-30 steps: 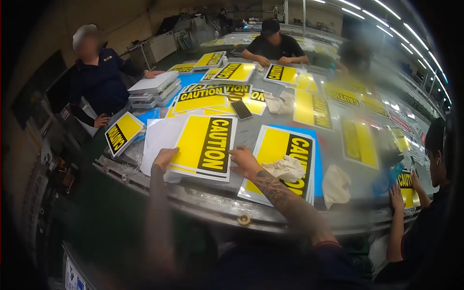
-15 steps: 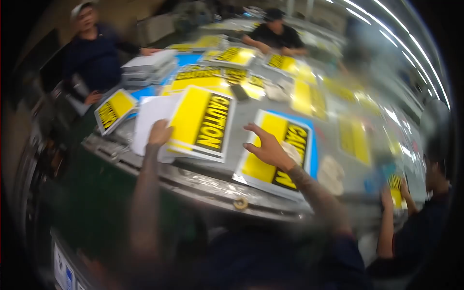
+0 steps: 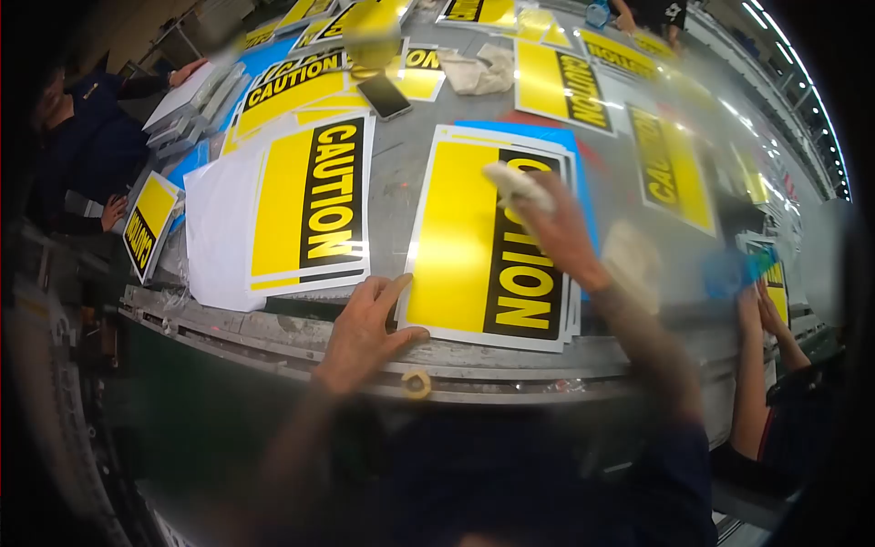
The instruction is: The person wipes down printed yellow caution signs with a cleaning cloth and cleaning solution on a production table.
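My right hand (image 3: 565, 237) is closed around a white cloth (image 3: 518, 186) and sits over the black band of a yellow caution sign (image 3: 451, 237). It partly hides the lettering. This sign lies on top of a stack, with a blue sheet (image 3: 570, 143) showing beneath. At the sign's lower left edge is my left hand (image 3: 363, 333), its thumb and fingers spread and touching the edge. To the left, another caution sign (image 3: 287, 214) lies on white sheets (image 3: 219, 228).
A phone (image 3: 385, 97), crumpled cloths (image 3: 478, 71) and more caution signs (image 3: 561, 84) lie on the grey table (image 3: 406, 169). A tape roll (image 3: 416, 384) is at the front edge. One person stands left by a pile (image 3: 187, 109); another person's hands (image 3: 761, 310) work at the right.
My left hand has left the left-hand sign and moved right to the stack's edge. My right hand, earlier open above the sign, now holds the white cloth on it. The view has tilted down.
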{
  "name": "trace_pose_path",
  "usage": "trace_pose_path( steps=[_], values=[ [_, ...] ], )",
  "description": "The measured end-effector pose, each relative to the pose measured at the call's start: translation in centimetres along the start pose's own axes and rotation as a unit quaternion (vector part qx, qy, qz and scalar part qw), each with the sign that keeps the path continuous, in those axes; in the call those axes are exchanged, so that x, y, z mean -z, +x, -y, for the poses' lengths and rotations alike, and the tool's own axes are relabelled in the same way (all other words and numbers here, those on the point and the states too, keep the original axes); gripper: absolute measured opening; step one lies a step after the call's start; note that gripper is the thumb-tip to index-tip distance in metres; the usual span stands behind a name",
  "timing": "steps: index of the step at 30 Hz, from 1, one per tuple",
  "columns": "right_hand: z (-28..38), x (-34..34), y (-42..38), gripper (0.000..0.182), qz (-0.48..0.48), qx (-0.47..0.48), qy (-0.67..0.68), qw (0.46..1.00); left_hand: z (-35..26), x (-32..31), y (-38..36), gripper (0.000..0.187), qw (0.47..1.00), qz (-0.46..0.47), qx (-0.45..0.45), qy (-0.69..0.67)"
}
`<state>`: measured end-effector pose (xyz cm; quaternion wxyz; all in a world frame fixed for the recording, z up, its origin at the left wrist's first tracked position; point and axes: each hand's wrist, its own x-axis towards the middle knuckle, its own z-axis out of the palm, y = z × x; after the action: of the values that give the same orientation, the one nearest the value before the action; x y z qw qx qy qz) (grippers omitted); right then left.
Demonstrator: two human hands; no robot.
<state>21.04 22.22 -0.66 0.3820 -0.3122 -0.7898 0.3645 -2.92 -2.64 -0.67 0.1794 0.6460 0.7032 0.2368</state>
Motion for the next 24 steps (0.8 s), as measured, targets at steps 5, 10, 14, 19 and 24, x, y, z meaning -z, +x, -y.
trace_pose_path(
  steps=[5, 10, 14, 19, 24],
  values=[
    [-1.8, 1.0, -1.8, 0.033, 0.046, 0.03, -0.089, 0.995, -0.7, 0.9, 0.6, 0.086, 0.998, 0.063, -0.026, 0.001],
    [-5.3, 1.2, -3.1, 0.035, 0.05, 0.013, -0.039, 0.998, 1.6, 0.4, 0.6, 0.06, 0.991, 0.006, -0.133, 0.028],
    [-4.1, 0.9, -1.9, 0.022, 0.063, -0.008, -0.029, 0.998, 1.9, 0.6, 0.1, 0.057, 0.981, -0.125, -0.128, -0.08],
    [-3.9, 0.7, -1.8, 0.023, 0.07, -0.056, 0.013, 0.996, -0.4, -1.6, 0.4, 0.084, 0.829, -0.067, 0.075, -0.55],
    [-0.8, 2.1, -0.3, 0.032, 0.095, -0.106, -0.036, 0.989, 0.1, -2.5, 0.7, 0.084, 0.768, -0.038, 0.174, -0.615]
  ],
)
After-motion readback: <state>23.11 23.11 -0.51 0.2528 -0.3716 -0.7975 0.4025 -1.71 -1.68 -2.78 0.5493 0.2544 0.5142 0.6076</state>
